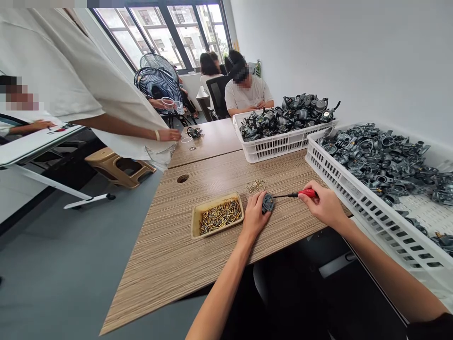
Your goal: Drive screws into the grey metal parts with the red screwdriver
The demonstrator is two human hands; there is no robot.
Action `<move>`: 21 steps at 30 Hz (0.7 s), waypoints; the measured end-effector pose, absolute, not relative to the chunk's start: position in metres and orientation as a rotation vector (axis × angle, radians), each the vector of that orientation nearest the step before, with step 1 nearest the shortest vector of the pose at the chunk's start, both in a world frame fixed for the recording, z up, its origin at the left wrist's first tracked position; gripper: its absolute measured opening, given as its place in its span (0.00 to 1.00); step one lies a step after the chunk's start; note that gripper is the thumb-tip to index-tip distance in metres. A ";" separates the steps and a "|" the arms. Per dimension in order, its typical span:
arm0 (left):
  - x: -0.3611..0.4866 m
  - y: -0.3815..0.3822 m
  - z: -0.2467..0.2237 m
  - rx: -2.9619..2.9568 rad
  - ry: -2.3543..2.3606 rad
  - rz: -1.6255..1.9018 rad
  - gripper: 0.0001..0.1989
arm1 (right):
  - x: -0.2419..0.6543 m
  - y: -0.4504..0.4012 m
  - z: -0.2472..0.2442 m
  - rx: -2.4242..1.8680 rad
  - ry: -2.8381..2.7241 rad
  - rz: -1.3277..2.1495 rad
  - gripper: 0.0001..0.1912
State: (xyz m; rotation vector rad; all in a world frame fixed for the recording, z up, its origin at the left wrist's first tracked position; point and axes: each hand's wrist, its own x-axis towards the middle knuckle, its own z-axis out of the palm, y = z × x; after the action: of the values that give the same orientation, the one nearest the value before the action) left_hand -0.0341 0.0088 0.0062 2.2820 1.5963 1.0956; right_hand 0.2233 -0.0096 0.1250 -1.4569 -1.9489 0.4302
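Observation:
My left hand is closed around a grey metal carburetor part, keeping it on the wooden table. In my right hand is a screwdriver with a red handle. Its thin dark shaft points left, and the tip reaches the right side of the part; whether it sits in a screw or hole is too small to tell. Just behind the part lies a small pile of brass pieces. A shallow beige tray, full of small brass and silver pieces, stands left of my left hand.
A white crate heaped with carburetors stands at the back of the table. Another white crate of grey metal parts is at the right. A person in white stands at the left edge; another sits across the table.

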 end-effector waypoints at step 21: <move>-0.035 0.008 0.006 2.284 1.591 1.080 0.37 | 0.221 -0.012 0.123 -1.447 -1.940 0.459 0.17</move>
State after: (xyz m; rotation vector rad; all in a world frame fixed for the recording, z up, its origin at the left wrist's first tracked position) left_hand -0.0347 0.0084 0.0064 2.2839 1.5907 1.0803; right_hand 0.2206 -0.0122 0.1235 -1.4473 -1.9396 0.4592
